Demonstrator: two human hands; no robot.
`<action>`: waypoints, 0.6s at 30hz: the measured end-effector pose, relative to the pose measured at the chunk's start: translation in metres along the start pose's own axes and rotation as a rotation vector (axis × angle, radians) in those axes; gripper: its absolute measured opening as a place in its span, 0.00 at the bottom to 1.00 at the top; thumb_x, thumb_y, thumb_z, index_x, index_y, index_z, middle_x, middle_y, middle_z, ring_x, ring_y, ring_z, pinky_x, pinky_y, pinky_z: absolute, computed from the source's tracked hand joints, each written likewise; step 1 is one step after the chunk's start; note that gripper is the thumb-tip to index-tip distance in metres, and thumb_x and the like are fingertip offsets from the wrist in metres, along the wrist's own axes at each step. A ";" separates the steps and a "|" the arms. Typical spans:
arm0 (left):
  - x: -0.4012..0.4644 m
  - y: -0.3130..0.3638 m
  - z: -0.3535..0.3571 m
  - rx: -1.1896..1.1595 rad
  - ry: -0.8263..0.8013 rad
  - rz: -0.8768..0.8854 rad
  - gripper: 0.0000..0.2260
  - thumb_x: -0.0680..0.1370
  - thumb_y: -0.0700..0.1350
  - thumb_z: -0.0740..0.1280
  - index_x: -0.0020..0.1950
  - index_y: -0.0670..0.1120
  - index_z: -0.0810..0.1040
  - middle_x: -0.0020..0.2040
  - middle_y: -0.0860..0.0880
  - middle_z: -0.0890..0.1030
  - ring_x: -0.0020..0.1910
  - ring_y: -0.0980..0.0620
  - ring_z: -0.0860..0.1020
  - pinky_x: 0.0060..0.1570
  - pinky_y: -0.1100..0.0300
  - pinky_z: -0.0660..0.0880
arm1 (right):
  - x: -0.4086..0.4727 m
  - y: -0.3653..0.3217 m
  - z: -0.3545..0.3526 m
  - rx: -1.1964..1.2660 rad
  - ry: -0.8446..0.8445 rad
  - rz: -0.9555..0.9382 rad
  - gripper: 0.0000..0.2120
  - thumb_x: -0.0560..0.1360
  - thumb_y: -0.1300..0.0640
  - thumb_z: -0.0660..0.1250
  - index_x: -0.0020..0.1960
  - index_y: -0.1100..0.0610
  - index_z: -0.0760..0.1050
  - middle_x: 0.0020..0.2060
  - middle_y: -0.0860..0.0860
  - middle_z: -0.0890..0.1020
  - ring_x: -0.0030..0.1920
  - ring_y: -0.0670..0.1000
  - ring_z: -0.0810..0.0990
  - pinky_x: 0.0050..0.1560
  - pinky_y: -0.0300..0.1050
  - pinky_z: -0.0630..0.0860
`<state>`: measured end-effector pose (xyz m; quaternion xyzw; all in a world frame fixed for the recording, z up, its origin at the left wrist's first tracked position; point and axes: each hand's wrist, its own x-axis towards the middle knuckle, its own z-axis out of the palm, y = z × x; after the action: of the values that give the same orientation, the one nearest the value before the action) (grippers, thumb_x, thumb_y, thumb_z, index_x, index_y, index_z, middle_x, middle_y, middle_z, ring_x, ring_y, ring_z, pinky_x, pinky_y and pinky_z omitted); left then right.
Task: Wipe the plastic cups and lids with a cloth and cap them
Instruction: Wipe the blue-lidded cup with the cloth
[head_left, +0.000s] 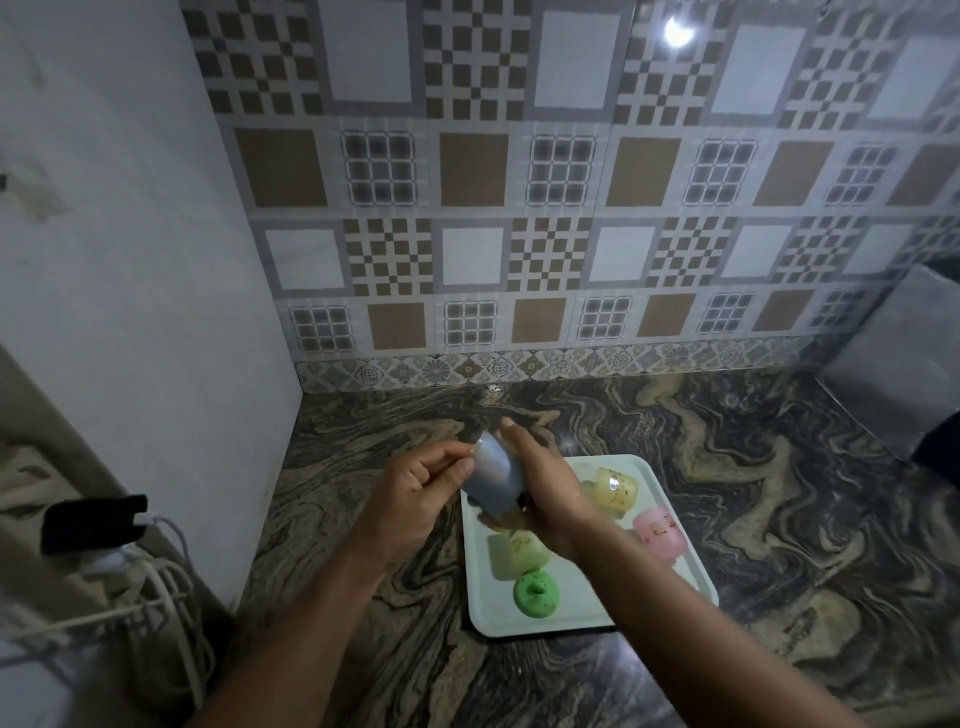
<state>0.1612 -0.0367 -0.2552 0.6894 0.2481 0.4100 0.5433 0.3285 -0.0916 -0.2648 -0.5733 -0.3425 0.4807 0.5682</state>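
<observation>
Two hands met above the far-left corner of the white rectangular plastic tray (691, 582), just over the marbled stone desk (779, 493). Held between them, tilted, a pale blue translucent plastic cup (491, 475). Right hand (540, 483) wrapped round the cup's right flank, fingers curled against the wall; left hand (415, 493) curled, fingertips pinched at the cup's upper end. Could not tell whether a cloth sat inside that pinch; none plainly shown.

Lying on the tray: a yellowish translucent plastic cup (615, 491) on its side at the far edge, a pink plastic cup (660, 530) toward the right edge, a pale green plastic cup (517, 553) on the left side, and a round green plastic lid (536, 594) just nearer than that.

Judged light, thin-walled and somewhat springy, likely to flex or pop out if squeezed hard; smooth, so probably slippery if damp. Best taken round the body near the stiffer rim or base, with moderate pressure. Small lid better pinched by its edge.
</observation>
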 end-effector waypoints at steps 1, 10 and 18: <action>0.001 -0.001 -0.002 -0.003 -0.002 -0.021 0.09 0.80 0.35 0.66 0.52 0.46 0.83 0.48 0.53 0.87 0.50 0.58 0.83 0.51 0.65 0.77 | 0.001 -0.009 0.002 -0.004 -0.017 0.150 0.27 0.80 0.35 0.67 0.55 0.60 0.85 0.46 0.61 0.88 0.46 0.62 0.87 0.45 0.54 0.83; 0.005 -0.001 -0.001 0.117 -0.017 0.059 0.09 0.81 0.35 0.66 0.53 0.46 0.82 0.49 0.54 0.86 0.51 0.57 0.83 0.52 0.63 0.77 | 0.007 -0.002 0.001 -0.032 0.027 -0.239 0.22 0.84 0.40 0.64 0.59 0.57 0.86 0.49 0.52 0.88 0.48 0.49 0.86 0.48 0.47 0.81; 0.012 -0.003 -0.006 0.085 -0.019 0.061 0.07 0.80 0.42 0.66 0.54 0.49 0.82 0.50 0.48 0.86 0.52 0.51 0.83 0.55 0.55 0.79 | 0.005 0.014 0.003 -0.426 0.190 -0.756 0.24 0.83 0.42 0.64 0.67 0.59 0.82 0.54 0.52 0.86 0.55 0.48 0.84 0.55 0.41 0.79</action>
<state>0.1631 -0.0232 -0.2544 0.7229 0.2390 0.4088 0.5032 0.3248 -0.0874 -0.2786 -0.5537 -0.5658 0.1032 0.6022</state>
